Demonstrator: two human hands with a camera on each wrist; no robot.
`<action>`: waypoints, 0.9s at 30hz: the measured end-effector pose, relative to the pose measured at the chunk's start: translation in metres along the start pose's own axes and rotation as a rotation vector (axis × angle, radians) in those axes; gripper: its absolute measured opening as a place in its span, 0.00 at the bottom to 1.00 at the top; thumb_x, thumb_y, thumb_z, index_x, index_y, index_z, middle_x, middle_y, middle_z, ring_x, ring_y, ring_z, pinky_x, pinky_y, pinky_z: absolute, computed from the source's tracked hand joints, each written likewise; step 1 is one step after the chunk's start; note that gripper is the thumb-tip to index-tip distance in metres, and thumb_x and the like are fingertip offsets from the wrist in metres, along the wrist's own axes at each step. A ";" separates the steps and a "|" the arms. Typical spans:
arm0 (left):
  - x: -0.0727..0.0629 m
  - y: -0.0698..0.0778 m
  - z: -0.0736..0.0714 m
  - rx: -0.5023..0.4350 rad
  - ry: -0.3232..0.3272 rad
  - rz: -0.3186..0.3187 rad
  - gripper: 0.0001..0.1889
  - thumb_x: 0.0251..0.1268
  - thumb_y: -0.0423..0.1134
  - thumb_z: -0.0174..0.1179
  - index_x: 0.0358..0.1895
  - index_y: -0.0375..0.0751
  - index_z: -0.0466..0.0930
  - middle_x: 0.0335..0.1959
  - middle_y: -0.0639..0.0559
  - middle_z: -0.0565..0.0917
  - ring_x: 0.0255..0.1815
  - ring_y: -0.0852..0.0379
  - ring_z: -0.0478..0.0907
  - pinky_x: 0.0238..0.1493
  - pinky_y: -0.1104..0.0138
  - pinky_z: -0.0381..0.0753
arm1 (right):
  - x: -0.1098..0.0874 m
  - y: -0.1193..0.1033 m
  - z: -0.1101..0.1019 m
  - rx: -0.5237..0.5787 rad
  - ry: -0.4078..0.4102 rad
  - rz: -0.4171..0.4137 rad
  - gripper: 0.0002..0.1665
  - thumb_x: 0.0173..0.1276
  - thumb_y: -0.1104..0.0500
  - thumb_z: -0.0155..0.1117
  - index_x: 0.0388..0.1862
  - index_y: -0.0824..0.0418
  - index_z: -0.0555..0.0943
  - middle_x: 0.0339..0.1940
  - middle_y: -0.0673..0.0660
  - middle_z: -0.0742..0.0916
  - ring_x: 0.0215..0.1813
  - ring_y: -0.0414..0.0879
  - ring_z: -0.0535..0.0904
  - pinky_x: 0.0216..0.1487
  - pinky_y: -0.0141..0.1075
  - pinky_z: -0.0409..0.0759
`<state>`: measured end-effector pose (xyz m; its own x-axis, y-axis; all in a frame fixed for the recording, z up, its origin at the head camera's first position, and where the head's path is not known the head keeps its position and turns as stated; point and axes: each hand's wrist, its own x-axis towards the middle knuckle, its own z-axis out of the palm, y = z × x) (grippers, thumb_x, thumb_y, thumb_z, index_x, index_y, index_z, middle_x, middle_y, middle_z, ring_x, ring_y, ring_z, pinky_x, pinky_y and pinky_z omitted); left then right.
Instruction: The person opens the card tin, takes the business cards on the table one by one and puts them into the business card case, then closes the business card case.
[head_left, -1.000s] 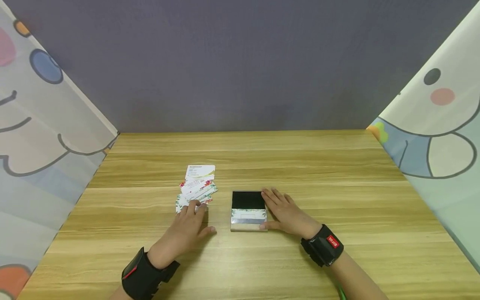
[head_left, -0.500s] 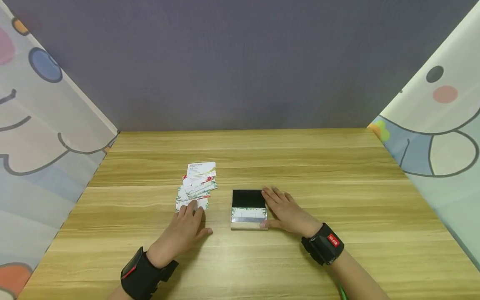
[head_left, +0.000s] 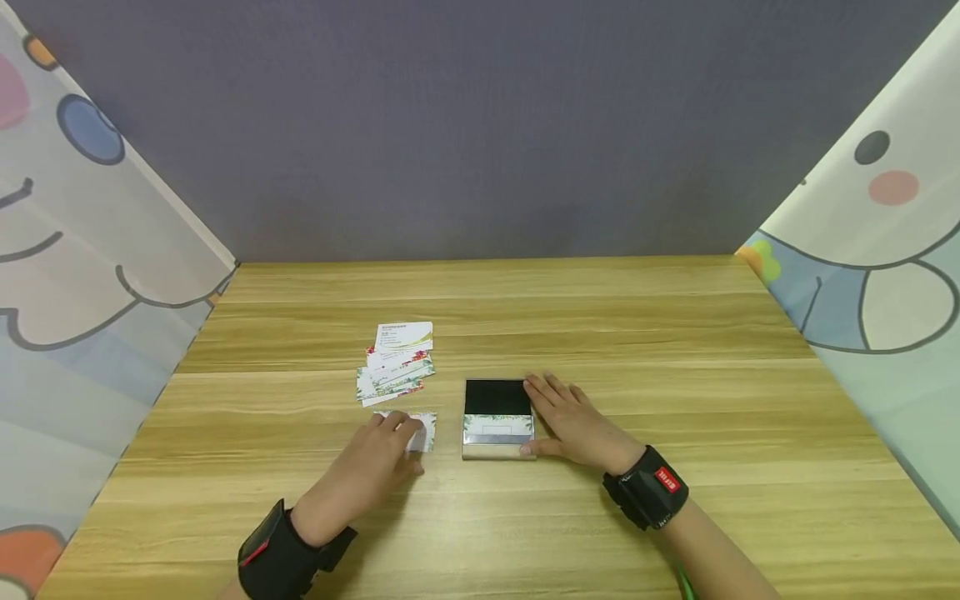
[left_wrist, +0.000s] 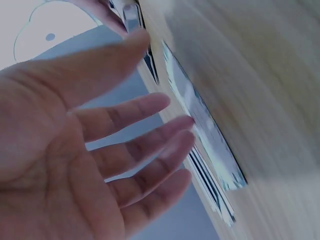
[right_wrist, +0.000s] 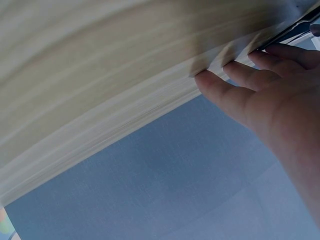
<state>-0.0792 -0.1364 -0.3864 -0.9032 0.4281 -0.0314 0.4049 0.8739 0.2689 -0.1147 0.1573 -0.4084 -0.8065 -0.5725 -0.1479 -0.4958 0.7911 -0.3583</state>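
Note:
A white card with green leaf print [head_left: 426, 432] lies flat in front of the other cards; my left hand [head_left: 367, 462] is over it, partly hiding it. In the left wrist view a middle fingertip meets the card's edge [left_wrist: 207, 132], while the thumb stands apart from it. Just beyond, several overlapping business cards [head_left: 403, 336] form a loose fan. To the right sits a card case [head_left: 497, 397], black inside with a metallic front strip, holding a leaf-printed card [head_left: 497, 427]. My right hand [head_left: 576, 429] rests along its right side, thumb at the near corner, index finger at the far one, fingers extended.
Everything lies on a wood-grain table [head_left: 637, 317]. A grey panel [head_left: 480, 133] rises behind its far edge, and cartoon-printed sheets [head_left: 885, 250] flank both sides. Black straps [head_left: 647, 490] are worn on the wrists.
The leaf-printed card has slid right and nearer, away from the fan, under my left fingers. Earlier, the fan's cards shifted slightly away. My right hand and the card case hold their place.

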 end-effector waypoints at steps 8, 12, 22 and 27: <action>0.003 -0.013 -0.002 0.092 0.025 0.030 0.27 0.43 0.23 0.67 0.52 0.33 0.73 0.54 0.39 0.75 0.54 0.40 0.72 0.50 0.51 0.74 | 0.000 0.001 0.001 0.007 0.004 0.001 0.53 0.58 0.36 0.56 0.71 0.67 0.52 0.74 0.63 0.54 0.73 0.62 0.47 0.66 0.60 0.51; 0.004 -0.014 -0.002 0.113 0.074 0.011 0.25 0.42 0.20 0.65 0.50 0.35 0.75 0.48 0.41 0.79 0.48 0.41 0.74 0.47 0.51 0.74 | 0.000 0.000 0.000 0.007 0.005 0.001 0.53 0.58 0.36 0.56 0.71 0.67 0.52 0.74 0.63 0.54 0.73 0.61 0.46 0.66 0.60 0.51; 0.007 -0.016 -0.004 0.144 0.079 -0.006 0.28 0.35 0.26 0.72 0.47 0.37 0.76 0.43 0.44 0.79 0.43 0.42 0.74 0.43 0.52 0.74 | 0.000 0.001 0.001 0.002 0.009 0.001 0.53 0.58 0.36 0.56 0.71 0.67 0.52 0.74 0.62 0.55 0.73 0.61 0.47 0.66 0.60 0.51; 0.008 -0.019 -0.003 0.117 0.087 -0.023 0.29 0.31 0.28 0.74 0.46 0.36 0.75 0.38 0.43 0.75 0.40 0.44 0.71 0.38 0.56 0.73 | 0.000 0.001 0.001 0.007 0.009 0.002 0.53 0.58 0.35 0.56 0.71 0.67 0.52 0.74 0.62 0.54 0.73 0.61 0.46 0.66 0.60 0.51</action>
<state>-0.0943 -0.1500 -0.3886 -0.9195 0.3902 0.0482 0.3928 0.9065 0.1548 -0.1149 0.1578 -0.4100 -0.8104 -0.5687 -0.1407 -0.4916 0.7908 -0.3647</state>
